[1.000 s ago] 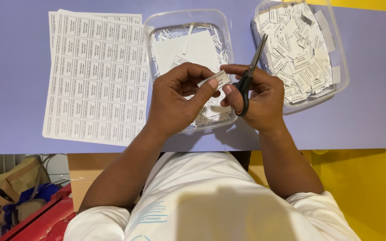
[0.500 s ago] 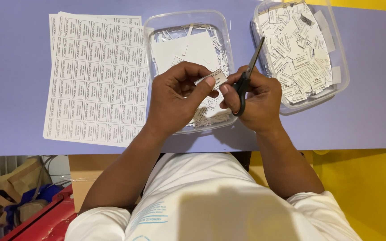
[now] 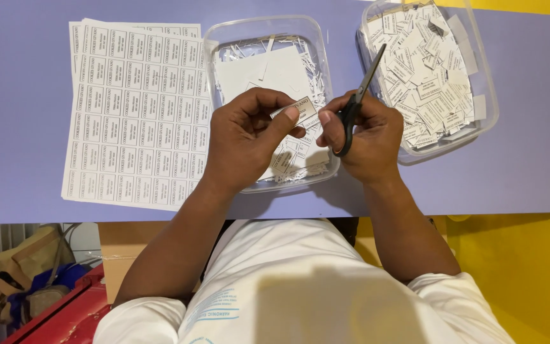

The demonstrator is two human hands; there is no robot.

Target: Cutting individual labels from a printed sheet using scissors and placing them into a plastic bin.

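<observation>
My left hand [image 3: 247, 141] pinches a small printed paper label [image 3: 302, 108] between thumb and fingers, over the middle clear plastic tub [image 3: 224, 38]. My right hand [image 3: 365, 139] grips black-handled scissors [image 3: 359, 95], blades pointing up and away towards the right tub. The two hands almost touch at the thumbs. The middle tub holds paper scraps and a partly cut sheet. The right clear tub [image 3: 479, 76] is filled with several cut labels.
A stack of uncut printed label sheets [image 3: 136, 114] lies on the lilac table [image 3: 542, 165] left of the tubs. Below the table edge are a red box [image 3: 65, 312], a brown bag [image 3: 27, 261] and a yellow surface [image 3: 517, 274].
The hands have stayed over the middle tub; the label sits a little higher between my left fingers, and the scissors have tilted slightly.
</observation>
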